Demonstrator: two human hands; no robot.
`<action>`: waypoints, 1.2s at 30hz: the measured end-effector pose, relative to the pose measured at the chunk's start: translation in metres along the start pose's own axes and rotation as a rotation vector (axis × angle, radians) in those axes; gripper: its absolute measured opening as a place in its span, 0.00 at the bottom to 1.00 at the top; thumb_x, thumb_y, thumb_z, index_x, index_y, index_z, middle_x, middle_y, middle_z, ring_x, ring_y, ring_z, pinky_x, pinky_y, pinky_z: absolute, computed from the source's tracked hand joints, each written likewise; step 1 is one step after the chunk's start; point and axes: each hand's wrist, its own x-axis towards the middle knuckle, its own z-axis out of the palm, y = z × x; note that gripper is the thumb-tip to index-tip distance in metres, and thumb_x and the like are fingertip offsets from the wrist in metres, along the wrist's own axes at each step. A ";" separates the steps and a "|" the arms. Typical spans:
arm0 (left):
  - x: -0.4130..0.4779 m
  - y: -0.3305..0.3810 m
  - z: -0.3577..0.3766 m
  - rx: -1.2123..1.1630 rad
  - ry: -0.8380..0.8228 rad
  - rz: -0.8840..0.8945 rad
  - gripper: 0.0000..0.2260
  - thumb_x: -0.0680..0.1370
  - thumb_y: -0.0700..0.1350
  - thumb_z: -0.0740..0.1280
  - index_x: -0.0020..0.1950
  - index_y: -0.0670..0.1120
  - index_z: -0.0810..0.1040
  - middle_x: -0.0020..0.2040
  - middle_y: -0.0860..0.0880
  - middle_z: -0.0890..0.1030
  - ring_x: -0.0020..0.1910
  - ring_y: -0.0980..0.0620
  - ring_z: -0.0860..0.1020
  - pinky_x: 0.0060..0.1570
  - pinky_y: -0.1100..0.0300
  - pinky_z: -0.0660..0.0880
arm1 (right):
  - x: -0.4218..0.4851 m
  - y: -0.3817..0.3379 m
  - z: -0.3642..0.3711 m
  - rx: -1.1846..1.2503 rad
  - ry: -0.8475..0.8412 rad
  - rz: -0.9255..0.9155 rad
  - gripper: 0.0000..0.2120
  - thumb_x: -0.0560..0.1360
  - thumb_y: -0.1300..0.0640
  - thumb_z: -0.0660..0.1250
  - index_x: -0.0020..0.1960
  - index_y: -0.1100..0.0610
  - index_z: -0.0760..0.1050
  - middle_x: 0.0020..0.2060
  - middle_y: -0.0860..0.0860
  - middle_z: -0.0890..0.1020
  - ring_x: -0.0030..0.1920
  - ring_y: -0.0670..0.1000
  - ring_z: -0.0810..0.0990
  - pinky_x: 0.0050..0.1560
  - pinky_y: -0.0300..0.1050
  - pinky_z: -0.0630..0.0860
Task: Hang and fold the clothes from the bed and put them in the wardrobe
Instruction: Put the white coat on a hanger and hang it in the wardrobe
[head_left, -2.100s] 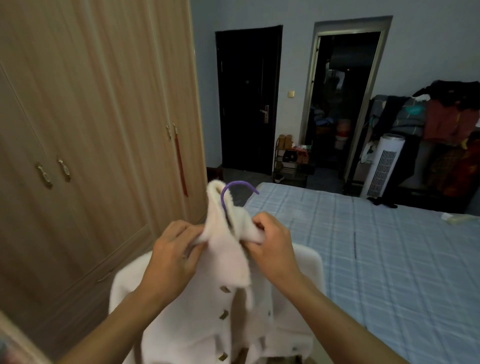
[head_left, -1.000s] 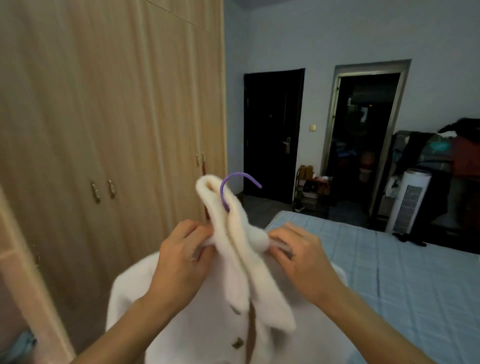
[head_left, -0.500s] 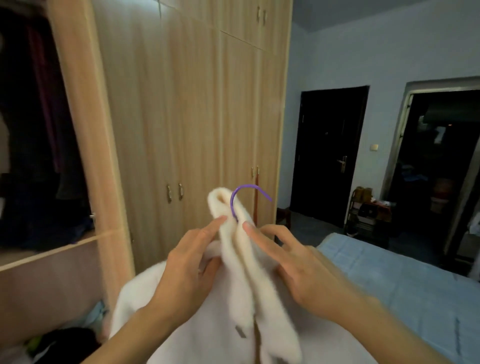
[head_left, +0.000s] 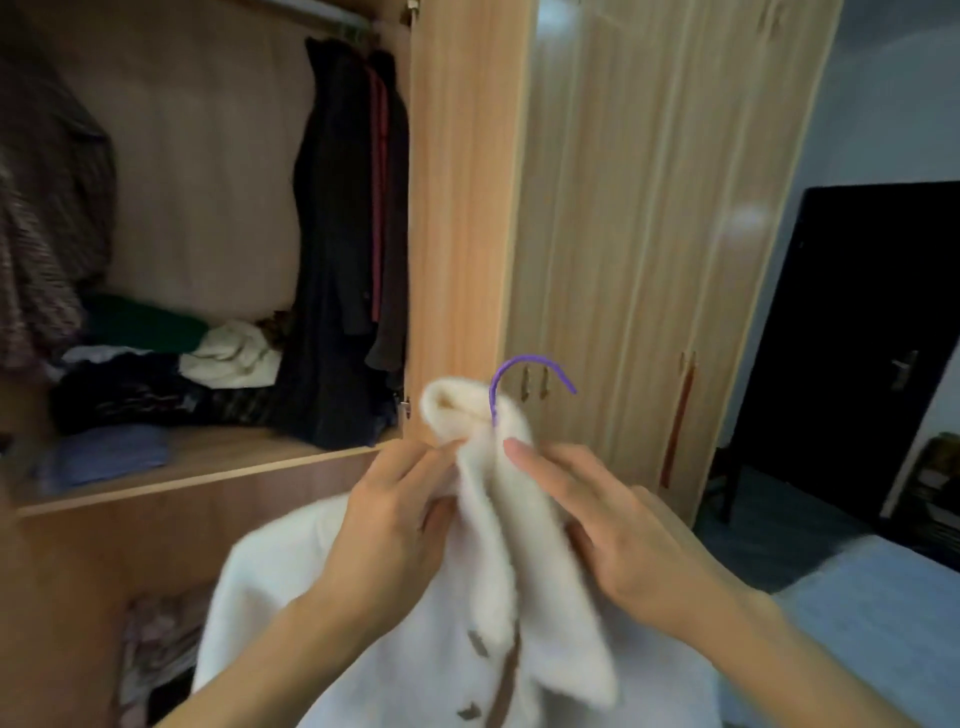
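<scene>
At the far left, a brownish checked garment (head_left: 47, 234) is hanging inside the open part of the wardrobe (head_left: 467, 208). Beside it, a pile of folded clothes (head_left: 156, 374) in green, white, dark and blue is lying on the shelf (head_left: 208, 467). Just right of the pile, some dark coats (head_left: 348, 260) are hanging against the upright panel, with their hems reaching down to the shelf. Below the shelf, a blurred pinkish heap (head_left: 156, 649) is showing.

In front of the wardrobe, the left hand (head_left: 395, 530) is gripping the left side of the collar of a white fleece jacket (head_left: 493, 519), with its fingers curled into the cloth. The jacket is hanging in the air between the two hands, its buttoned front facing the camera. The purple hanger hook (head_left: 524, 361) is sticking up out of the collar, just above both hands and level with the shelf. The right hand (head_left: 623, 535) is lying on the right side of the collar, its fingers straight and pressing flat against the fleece.

Behind the hook, the closed wardrobe doors (head_left: 649, 234) are standing with their small handles (head_left: 535, 382) side by side. Further right, a dark room door (head_left: 857, 338) is showing, and the bed (head_left: 857, 623) with its blue cover is filling the lower right corner.
</scene>
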 end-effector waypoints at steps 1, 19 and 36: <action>-0.001 -0.010 -0.011 0.019 0.001 0.001 0.20 0.72 0.34 0.68 0.62 0.47 0.80 0.45 0.52 0.75 0.42 0.50 0.75 0.45 0.69 0.69 | 0.013 -0.008 0.008 -0.036 -0.028 -0.035 0.43 0.77 0.65 0.60 0.75 0.29 0.44 0.71 0.37 0.61 0.45 0.59 0.81 0.45 0.55 0.78; 0.026 -0.130 -0.092 0.420 0.174 -0.259 0.19 0.69 0.45 0.71 0.56 0.60 0.71 0.48 0.58 0.81 0.47 0.56 0.79 0.46 0.60 0.73 | 0.197 0.013 0.130 0.417 0.259 -0.160 0.32 0.68 0.69 0.65 0.69 0.50 0.72 0.57 0.46 0.76 0.54 0.45 0.77 0.56 0.30 0.69; 0.065 -0.240 -0.155 0.659 0.263 -0.185 0.22 0.72 0.37 0.68 0.65 0.52 0.76 0.44 0.54 0.75 0.41 0.56 0.76 0.43 0.67 0.72 | 0.374 -0.005 0.185 0.489 0.402 -0.393 0.20 0.74 0.69 0.67 0.64 0.54 0.75 0.62 0.42 0.72 0.59 0.38 0.72 0.64 0.29 0.65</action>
